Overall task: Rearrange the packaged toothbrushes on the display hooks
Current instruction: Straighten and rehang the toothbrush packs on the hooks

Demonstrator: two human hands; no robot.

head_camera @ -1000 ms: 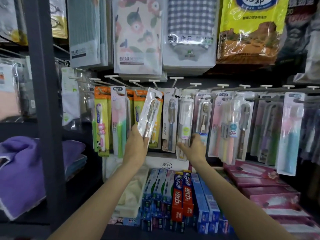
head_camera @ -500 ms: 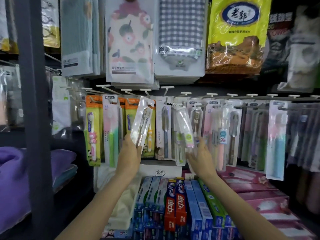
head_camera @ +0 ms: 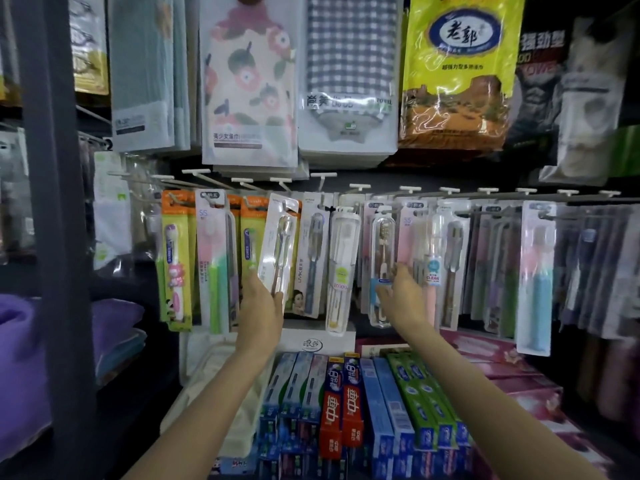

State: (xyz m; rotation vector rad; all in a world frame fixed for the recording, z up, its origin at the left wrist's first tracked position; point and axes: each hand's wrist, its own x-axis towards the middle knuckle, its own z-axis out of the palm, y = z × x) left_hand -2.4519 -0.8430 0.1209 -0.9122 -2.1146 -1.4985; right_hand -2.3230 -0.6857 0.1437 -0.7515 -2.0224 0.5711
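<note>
Progress looks partial. Left hand [head_camera: 260,299] grips a tilted clear toothbrush pack [head_camera: 278,249] by its lower end, its top near a hook just left of the white-cased toothbrush [head_camera: 341,268], not visibly threaded. Right hand [head_camera: 401,294], just right of that case, touches a clear-cased toothbrush [head_camera: 381,258] with relaxed fingers. Seating the pack seems left.

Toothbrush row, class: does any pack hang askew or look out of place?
Yes. The clear toothbrush pack gripped by the left hand tilts right, overlapping the orange packs, while its neighbours hang straight. The right hand touches another hanging pack.
</note>
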